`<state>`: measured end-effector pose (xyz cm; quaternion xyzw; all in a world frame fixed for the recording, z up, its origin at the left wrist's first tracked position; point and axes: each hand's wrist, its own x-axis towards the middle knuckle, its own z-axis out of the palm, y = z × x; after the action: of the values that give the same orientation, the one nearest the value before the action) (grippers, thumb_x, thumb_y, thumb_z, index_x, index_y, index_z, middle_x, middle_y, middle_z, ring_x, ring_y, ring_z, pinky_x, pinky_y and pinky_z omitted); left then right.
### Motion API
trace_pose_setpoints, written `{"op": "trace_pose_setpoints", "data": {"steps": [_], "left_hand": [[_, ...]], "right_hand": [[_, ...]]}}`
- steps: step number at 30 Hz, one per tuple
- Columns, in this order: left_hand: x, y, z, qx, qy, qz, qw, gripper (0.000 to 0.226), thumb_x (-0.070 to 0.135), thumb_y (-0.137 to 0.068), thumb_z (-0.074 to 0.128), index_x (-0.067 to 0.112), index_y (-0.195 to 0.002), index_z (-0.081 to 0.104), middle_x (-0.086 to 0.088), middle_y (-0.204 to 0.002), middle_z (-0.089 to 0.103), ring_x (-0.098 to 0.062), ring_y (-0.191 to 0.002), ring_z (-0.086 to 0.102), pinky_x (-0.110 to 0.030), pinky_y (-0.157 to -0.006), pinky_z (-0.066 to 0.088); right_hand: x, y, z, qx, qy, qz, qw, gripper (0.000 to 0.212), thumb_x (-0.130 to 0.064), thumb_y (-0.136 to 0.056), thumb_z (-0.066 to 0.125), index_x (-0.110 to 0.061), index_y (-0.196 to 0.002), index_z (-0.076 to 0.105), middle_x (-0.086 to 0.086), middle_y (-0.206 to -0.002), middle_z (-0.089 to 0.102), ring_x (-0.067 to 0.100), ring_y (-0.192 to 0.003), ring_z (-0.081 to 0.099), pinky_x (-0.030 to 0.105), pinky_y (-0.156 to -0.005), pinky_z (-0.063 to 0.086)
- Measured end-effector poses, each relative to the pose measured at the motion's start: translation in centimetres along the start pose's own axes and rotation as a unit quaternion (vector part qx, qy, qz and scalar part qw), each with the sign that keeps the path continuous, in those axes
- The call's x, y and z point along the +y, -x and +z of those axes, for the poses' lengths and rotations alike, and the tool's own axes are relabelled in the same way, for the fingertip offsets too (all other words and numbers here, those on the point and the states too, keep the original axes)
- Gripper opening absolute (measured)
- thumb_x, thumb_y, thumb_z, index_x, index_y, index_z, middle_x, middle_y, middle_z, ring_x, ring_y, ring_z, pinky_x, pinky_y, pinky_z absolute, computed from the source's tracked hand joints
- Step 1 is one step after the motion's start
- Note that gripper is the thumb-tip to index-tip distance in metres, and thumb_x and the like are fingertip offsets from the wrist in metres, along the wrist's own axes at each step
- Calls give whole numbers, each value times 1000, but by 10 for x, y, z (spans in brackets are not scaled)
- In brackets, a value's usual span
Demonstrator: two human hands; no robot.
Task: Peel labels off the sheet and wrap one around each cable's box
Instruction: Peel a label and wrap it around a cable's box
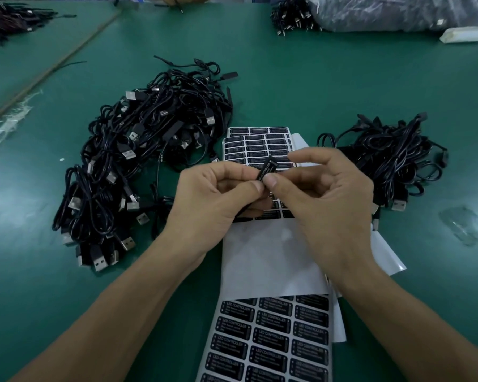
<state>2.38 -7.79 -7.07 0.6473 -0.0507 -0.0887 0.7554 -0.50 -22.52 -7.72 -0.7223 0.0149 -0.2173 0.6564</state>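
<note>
Both hands meet just above the sheet point(255, 150), holding one box point(270, 161) between them. My left hand point(213, 194) pinches the box's near end between thumb and forefinger. My right hand point(323, 194) closes on it from the other side, its thumb tip pressing the label point(263, 173) right beside my left thumb. I judge the wrap is nearly done, since the print already shows along the box. The risk now is a crooked finish: I grip only the near end, so the box could twist under my right thumb, and the loose edge would then land askew, crease or trap a bubble. The sticky edge could also catch my thumb and lift away as I let go. I cannot see where the cable leaves the box, but a tug from it would turn the box too. The box's long axis runs from my thumbs up and away from me, leaning slightly right, with the free end pointing at the far side of the table point(315, 86). Cable piles lie at the left point(149, 150) and the right point(392, 161).
</note>
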Motion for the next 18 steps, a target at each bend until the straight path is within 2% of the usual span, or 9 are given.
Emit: {"op": "trace_pose_setpoints", "data": {"steps": [5, 11, 14, 18], "left_hand": [[0, 0, 1, -7, 9, 3, 1000, 8, -2, -87, 70, 6, -86, 71, -14, -78, 77, -23, -71, 76, -27, -65, 61], [-1, -1, 1, -5, 8, 10, 1000, 5, 0, -85, 72, 5, -88, 72, -15, -79, 77, -24, -72, 77, -27, -65, 61], [-1, 0, 2, -10, -7, 25, 1000, 11, 10, -78, 76, 5, -87, 73, -16, -79, 77, -25, -73, 77, -27, -65, 61], [-3, -1, 1, -15, -31, 37, 999, 7, -2, -84, 73, 3, -88, 72, -14, -78, 76, -21, -69, 76, -23, -64, 59]], "right_hand": [[2, -2, 0, -7, -6, 8, 1000, 28, -14, -79, 83, -23, -103, 71, -11, -79, 76, 5, -72, 72, 14, -67, 54], [4, -3, -1, -2, -16, 9, 1000, 18, -14, -79, 83, -19, -93, 74, -12, -77, 76, 3, -70, 72, 12, -65, 54], [4, -3, -1, -14, -45, 27, 999, 18, -16, -79, 83, -16, -95, 74, -7, -80, 77, 7, -73, 74, 15, -67, 56], [4, -5, -1, -32, -48, 28, 998, 20, -13, -80, 82, -23, -96, 75, -3, -83, 77, 12, -79, 74, 21, -72, 58]]}}
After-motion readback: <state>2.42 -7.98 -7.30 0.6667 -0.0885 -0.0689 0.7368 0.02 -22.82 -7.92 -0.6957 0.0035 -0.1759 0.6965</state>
